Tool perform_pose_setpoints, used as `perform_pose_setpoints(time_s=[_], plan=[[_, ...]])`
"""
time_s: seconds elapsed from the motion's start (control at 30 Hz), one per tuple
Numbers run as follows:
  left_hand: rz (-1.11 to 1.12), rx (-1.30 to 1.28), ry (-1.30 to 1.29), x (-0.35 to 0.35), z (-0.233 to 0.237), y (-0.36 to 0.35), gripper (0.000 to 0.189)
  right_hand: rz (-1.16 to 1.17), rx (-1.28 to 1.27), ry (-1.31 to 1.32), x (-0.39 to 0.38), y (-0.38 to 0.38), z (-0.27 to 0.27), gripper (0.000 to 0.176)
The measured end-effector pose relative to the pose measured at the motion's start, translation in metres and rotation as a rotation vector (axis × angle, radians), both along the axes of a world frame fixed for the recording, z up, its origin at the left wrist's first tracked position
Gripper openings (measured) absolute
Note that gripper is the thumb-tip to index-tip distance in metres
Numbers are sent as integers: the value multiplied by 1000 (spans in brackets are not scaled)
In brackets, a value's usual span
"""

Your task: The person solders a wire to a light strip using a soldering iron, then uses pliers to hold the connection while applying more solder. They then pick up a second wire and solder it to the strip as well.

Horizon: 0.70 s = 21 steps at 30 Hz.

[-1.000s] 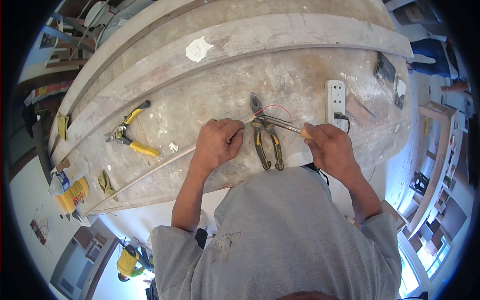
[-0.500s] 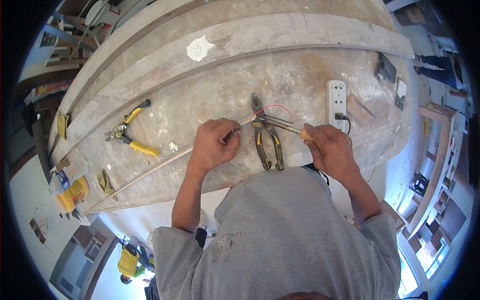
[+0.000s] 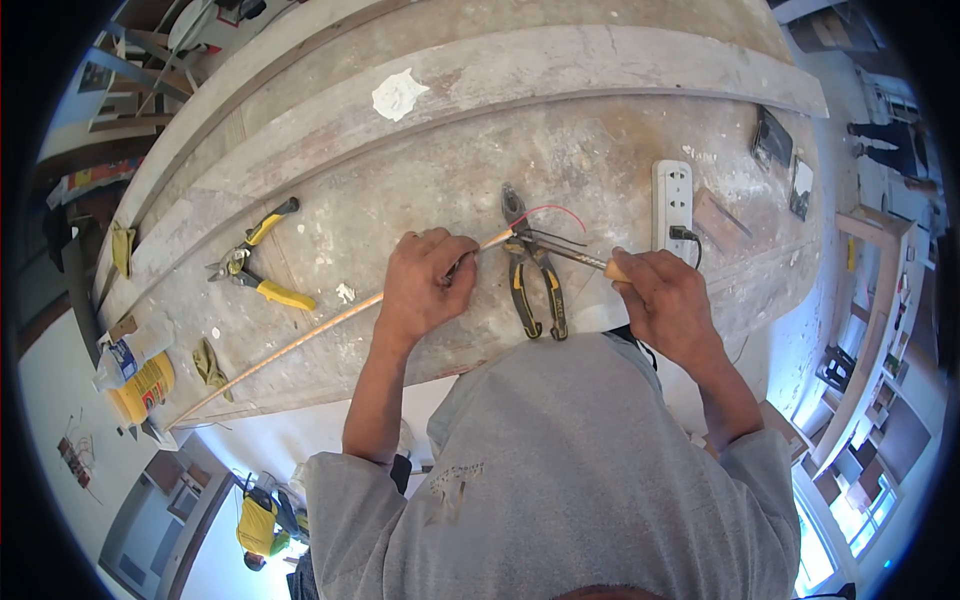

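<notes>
My left hand is closed around a long thin LED strip, which runs from the lower left and shows warm orange dots of light. Its end lies across combination pliers with black and yellow handles. From that end come a red wire and a dark wire. In my right hand is a soldering iron, gripped by its wooden-coloured handle, its metal shaft pointing at the strip's end over the pliers. Yellow-handled snips lie opened on the table to the left.
A white power strip with a black plug sits right of the pliers. Long boards cross the table's far side. At the left edge stand a yellow container and a clear bottle. A person is at lower left.
The LED strip looks brighter and more orange along its length than before. My hands and both tools have hardly moved.
</notes>
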<state>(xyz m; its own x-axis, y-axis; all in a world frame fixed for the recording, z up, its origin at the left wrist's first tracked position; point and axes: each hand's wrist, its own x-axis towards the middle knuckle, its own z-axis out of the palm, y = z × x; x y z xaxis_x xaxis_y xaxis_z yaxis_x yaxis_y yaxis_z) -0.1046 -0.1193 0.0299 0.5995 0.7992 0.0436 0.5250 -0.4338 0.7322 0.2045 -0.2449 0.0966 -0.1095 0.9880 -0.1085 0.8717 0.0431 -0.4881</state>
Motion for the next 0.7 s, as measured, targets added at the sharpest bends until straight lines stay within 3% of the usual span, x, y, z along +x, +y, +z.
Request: perform_pose_setpoints(time_s=[0.13, 0.23, 0.7], plan=[[0, 191, -19, 3, -3, 2, 20, 13, -5, -14, -1, 1, 0, 44], [-46, 187, -8, 2, -9, 0, 28, 18, 17, -13, 0, 0, -2, 44], [-63, 136, 27, -1, -17, -6, 32, 5, -8, -17, 1, -3, -2, 44]])
